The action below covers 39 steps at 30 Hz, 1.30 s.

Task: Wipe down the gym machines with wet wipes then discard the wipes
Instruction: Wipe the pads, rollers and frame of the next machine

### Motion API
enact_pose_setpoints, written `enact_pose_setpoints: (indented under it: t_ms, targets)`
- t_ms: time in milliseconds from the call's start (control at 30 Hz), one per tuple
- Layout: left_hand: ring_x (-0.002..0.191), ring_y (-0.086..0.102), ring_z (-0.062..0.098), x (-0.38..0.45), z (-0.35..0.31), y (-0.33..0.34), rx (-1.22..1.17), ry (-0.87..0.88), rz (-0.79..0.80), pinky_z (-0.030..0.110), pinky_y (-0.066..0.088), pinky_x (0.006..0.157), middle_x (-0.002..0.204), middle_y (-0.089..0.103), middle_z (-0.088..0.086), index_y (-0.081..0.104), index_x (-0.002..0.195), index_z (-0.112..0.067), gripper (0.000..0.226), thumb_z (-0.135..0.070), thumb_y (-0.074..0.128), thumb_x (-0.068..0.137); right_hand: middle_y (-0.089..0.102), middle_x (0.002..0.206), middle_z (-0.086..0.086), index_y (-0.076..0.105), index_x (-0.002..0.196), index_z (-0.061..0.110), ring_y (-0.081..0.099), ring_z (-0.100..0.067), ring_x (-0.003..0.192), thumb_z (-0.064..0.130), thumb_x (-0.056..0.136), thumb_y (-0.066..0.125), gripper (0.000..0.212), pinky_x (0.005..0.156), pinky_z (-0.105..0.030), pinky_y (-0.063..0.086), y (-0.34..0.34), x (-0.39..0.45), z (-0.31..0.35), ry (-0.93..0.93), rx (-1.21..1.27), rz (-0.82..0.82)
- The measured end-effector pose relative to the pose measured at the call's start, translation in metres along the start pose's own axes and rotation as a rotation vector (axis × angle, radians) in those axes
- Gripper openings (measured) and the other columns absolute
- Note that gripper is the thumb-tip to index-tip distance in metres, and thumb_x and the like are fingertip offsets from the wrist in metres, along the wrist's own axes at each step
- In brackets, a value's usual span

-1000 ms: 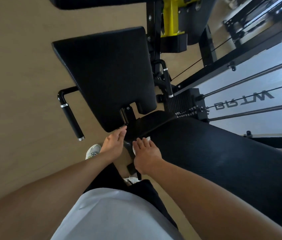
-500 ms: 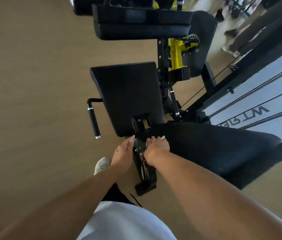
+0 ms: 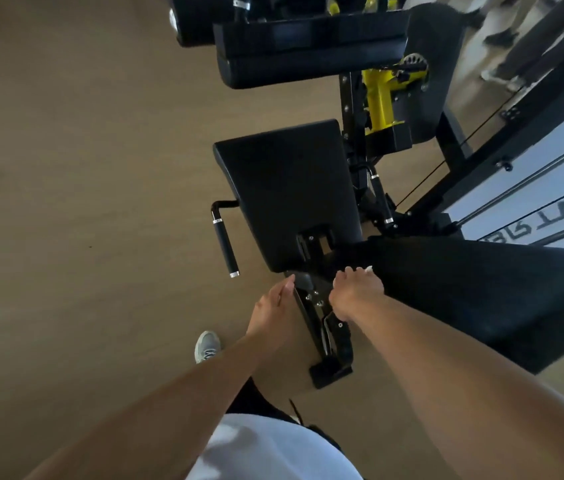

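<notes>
A black gym machine fills the middle of the head view, with a padded seat (image 3: 287, 195) and a long padded backrest (image 3: 481, 296) to the right. My right hand (image 3: 356, 292) lies at the joint between seat and backrest, fingers curled over a white wet wipe (image 3: 368, 269) of which only a small corner shows. My left hand (image 3: 275, 306) rests with straight fingers against the black metal bracket (image 3: 311, 299) under the seat's near edge and holds nothing.
A black side handle (image 3: 225, 244) sticks out left of the seat. Roller pads (image 3: 308, 46) and a yellow adjuster (image 3: 380, 98) stand beyond. The weight stack frame and cables (image 3: 515, 188) run along the right. Tan floor spreads to the left; my shoe (image 3: 207, 346) stands below.
The view has pulled back and up, so more of the machine shows. My right hand with the wipe slid slightly along the seat-backrest joint; my left hand stays by the bracket.
</notes>
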<state>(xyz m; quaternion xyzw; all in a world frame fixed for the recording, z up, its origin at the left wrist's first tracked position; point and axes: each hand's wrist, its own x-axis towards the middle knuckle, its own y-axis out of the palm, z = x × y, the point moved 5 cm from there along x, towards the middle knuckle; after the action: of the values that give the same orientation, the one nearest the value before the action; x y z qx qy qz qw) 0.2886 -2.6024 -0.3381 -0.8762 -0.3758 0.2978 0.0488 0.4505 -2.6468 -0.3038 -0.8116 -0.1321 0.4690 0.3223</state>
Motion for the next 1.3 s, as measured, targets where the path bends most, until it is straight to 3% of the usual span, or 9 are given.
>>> enact_pose_setpoints:
  t_ms: [100, 200, 300, 433, 667, 833, 1000, 1100, 1300]
  targets:
    - [0.118, 0.062, 0.021, 0.022, -0.001, -0.027, 0.059, 0.005, 0.028, 0.027, 0.044, 0.089, 0.137, 0.063, 0.002, 0.046, 0.148, -0.038, 0.047, -0.05, 0.026, 0.107, 0.036, 0.154, -0.012, 0.031, 0.155, 0.008, 0.031, -0.032, 0.145, 0.026, 0.098, 0.056, 0.064, 0.121, -0.046, 0.024, 0.004, 0.026, 0.002, -0.039, 0.014, 0.082]
    - [0.131, 0.053, 0.015, 0.047, 0.001, -0.059, 0.093, -0.01, 0.056, 0.021, 0.038, 0.097, 0.147, 0.054, -0.007, 0.045, 0.149, -0.038, 0.047, -0.05, 0.026, 0.107, 0.028, 0.161, -0.012, 0.027, 0.157, 0.009, 0.021, -0.033, 0.151, 0.047, 0.104, 0.04, 0.066, 0.126, -0.048, 0.013, 0.008, 0.063, 0.003, -0.006, 0.11, 0.148]
    - [0.126, 0.053, 0.006, 0.07, 0.0, -0.093, 0.115, -0.009, 0.076, 0.019, 0.036, 0.094, 0.145, 0.056, -0.006, 0.046, 0.148, -0.039, 0.048, -0.053, 0.026, 0.106, 0.015, 0.168, -0.012, 0.02, 0.16, 0.01, 0.008, -0.034, 0.155, 0.06, 0.103, 0.029, 0.077, 0.126, -0.049, 0.008, 0.008, 0.093, 0.005, 0.02, 0.177, 0.204]
    - [0.126, 0.056, 0.01, 0.104, -0.005, -0.118, 0.179, -0.003, 0.117, 0.021, 0.038, 0.096, 0.148, 0.053, -0.006, 0.044, 0.149, -0.039, 0.05, -0.054, 0.024, 0.106, 0.0, 0.171, -0.01, 0.007, 0.163, 0.011, -0.003, -0.031, 0.157, 0.066, 0.101, 0.022, 0.084, 0.126, -0.048, 0.001, 0.008, 0.12, 0.009, 0.02, 0.22, 0.233]
    - [0.14, 0.043, 0.009, 0.154, -0.022, -0.064, 0.234, 0.014, 0.356, 0.02, 0.031, 0.104, 0.149, 0.05, -0.01, 0.046, 0.148, -0.038, 0.045, -0.048, 0.031, 0.106, -0.003, 0.17, -0.012, 0.001, 0.162, 0.009, -0.008, -0.032, 0.157, 0.067, 0.101, 0.018, 0.086, 0.126, -0.046, -0.005, 0.02, 0.163, -0.007, 0.03, 0.236, 0.348]
    - [0.122, 0.055, 0.007, 0.2, -0.04, -0.034, 0.267, -0.042, 0.413, 0.026, 0.043, 0.096, 0.147, 0.053, -0.007, 0.045, 0.144, -0.048, 0.046, -0.059, 0.028, 0.102, 0.001, 0.17, -0.012, 0.005, 0.162, 0.01, 0.0, -0.031, 0.157, 0.067, 0.101, 0.021, 0.085, 0.126, -0.049, -0.002, 0.028, 0.22, -0.095, 0.142, 0.216, 0.373]
    - [0.144, 0.04, 0.016, 0.245, -0.065, -0.02, 0.278, -0.066, 0.409, 0.029, 0.028, 0.116, 0.153, 0.048, -0.006, 0.046, 0.148, -0.038, 0.049, -0.054, 0.029, 0.105, 0.002, 0.17, -0.012, 0.006, 0.162, 0.009, 0.001, -0.03, 0.157, 0.071, 0.098, 0.026, 0.091, 0.126, -0.048, -0.002, 0.035, 0.264, -0.142, 0.219, 0.212, 0.426]
    - [0.145, 0.035, 0.01, 0.26, -0.07, -0.01, 0.272, -0.068, 0.443, 0.025, 0.025, 0.116, 0.154, 0.045, -0.01, 0.047, 0.147, -0.038, 0.047, -0.054, 0.03, 0.105, -0.003, 0.17, -0.015, 0.0, 0.162, 0.006, -0.004, -0.034, 0.156, 0.069, 0.1, 0.021, 0.09, 0.126, -0.05, -0.003, 0.038, 0.272, -0.103, 0.157, 0.178, 0.4]
    - [0.142, 0.041, 0.011, 0.286, -0.074, 0.001, 0.351, -0.071, 0.556, 0.026, 0.031, 0.114, 0.152, 0.049, -0.006, 0.048, 0.146, -0.036, 0.045, -0.049, 0.033, 0.106, -0.006, 0.17, -0.013, -0.002, 0.161, 0.008, -0.009, -0.031, 0.156, 0.072, 0.099, 0.02, 0.093, 0.125, -0.05, -0.01, 0.042, 0.217, 0.056, -0.188, 0.142, 0.464]
